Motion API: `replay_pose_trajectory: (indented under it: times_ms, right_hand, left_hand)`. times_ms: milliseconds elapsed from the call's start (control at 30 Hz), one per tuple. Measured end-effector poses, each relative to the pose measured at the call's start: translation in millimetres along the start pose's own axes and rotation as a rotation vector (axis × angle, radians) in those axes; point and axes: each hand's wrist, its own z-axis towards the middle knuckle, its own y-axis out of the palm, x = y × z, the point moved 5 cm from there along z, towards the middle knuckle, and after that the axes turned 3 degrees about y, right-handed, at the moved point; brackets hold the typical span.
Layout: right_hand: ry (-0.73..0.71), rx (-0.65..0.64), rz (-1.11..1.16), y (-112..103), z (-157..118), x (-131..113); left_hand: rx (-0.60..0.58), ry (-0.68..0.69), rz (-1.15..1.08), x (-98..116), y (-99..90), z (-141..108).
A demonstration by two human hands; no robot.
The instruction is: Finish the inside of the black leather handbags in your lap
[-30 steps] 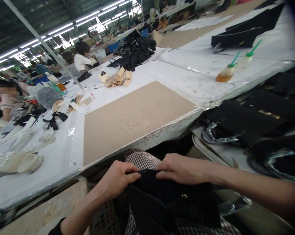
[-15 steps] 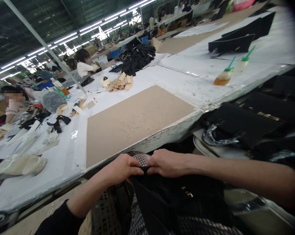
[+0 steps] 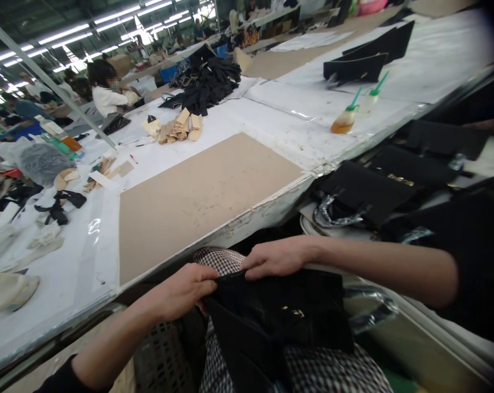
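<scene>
Black bag point(image 3: 312, 305) edge pinched by left hand point(image 3: 191, 290) and right hand point(image 3: 271, 259), both forearms angling inward.

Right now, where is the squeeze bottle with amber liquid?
In the head view, the amber bottle is on the white tabletop, right of the tan sheet, with a paler bottle close by on its right.

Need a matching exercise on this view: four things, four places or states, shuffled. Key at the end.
1. left hand
2. brown sheet
3. tan pieces
4. checked cloth

A. beneath the black bag
B. flat along the table's near edge
C. gripping the black bag's edge
D. loosely piled beyond the brown sheet

1-C, 2-B, 3-D, 4-A
</scene>
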Motion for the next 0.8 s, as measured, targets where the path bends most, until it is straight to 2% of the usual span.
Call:
replay_pose_trajectory:
  times_ms: [67, 167, 333, 433, 667, 733, 800]
  right_hand:
    - [0.014, -0.057, 0.158, -1, -7, 5]
    - [0.054, -0.067, 0.339, -3, -16, 11]
    - [0.099, -0.063, 0.377, -4, -17, 10]
    - [0.054, -0.024, 0.212, -3, -6, 1]
    - [-0.100, 0.207, -0.307, 3, 28, -20]
    - [-0.164, 0.283, -0.409, 7, 31, -28]
    - [-0.160, 0.333, -0.501, 12, 32, -32]
  left_hand:
    - [0.010, -0.006, -0.005, 1, 0.7, 1]
    - [0.019, -0.003, -0.029, 0, 1.8, 3]
    - [0.023, 0.003, -0.052, -1, 2.8, 3]
    - [0.015, 0.033, -0.043, 6, 4.6, 2]
    - [0.094, 0.066, 0.049, 11, 6.7, 3]
    - [0.174, 0.064, 0.084, 10, 7.7, 4]
    - [0.312, 0.051, 0.163, 9, 7.0, 5]
